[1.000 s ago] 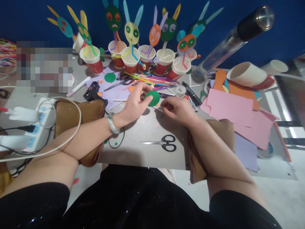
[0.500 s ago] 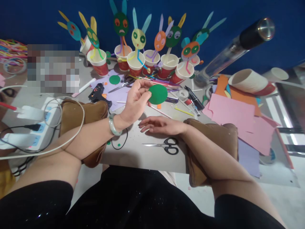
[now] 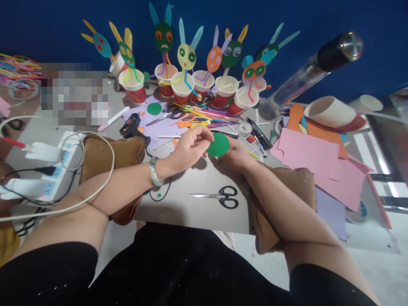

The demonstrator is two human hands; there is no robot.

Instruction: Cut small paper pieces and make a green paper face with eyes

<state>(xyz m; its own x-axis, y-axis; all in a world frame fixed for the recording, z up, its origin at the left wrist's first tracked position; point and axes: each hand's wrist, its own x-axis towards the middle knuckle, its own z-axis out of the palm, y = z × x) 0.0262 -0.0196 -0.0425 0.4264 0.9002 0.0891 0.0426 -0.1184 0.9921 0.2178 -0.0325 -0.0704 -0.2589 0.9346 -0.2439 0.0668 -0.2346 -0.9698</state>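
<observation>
A green paper circle [image 3: 218,144] is held up between my two hands over the middle of the table. My left hand [image 3: 191,148], a bangle on its wrist, has its fingers closed at the circle's left edge. At the right edge my right hand [image 3: 238,155] grips it too, its fingertips partly hidden behind the paper. Black-handled scissors [image 3: 219,196] lie on the table below both hands. A second green circle [image 3: 154,109] rests on purple paper [image 3: 163,135] near another pair of scissors [image 3: 162,117].
Along the back stand paper cups [image 3: 182,90] bearing paper animal faces. A glue gun [image 3: 134,127] and coloured straws [image 3: 204,117] lie in front. Brown cushions [image 3: 288,187] are under my forearms. Pink paper [image 3: 312,148] is right, a power strip [image 3: 62,165] left, a tall bottle [image 3: 295,80] at the back.
My left hand has moved the green circle down and to the right. My right hand has risen from the tabletop to the circle's right edge. The scissors lie still.
</observation>
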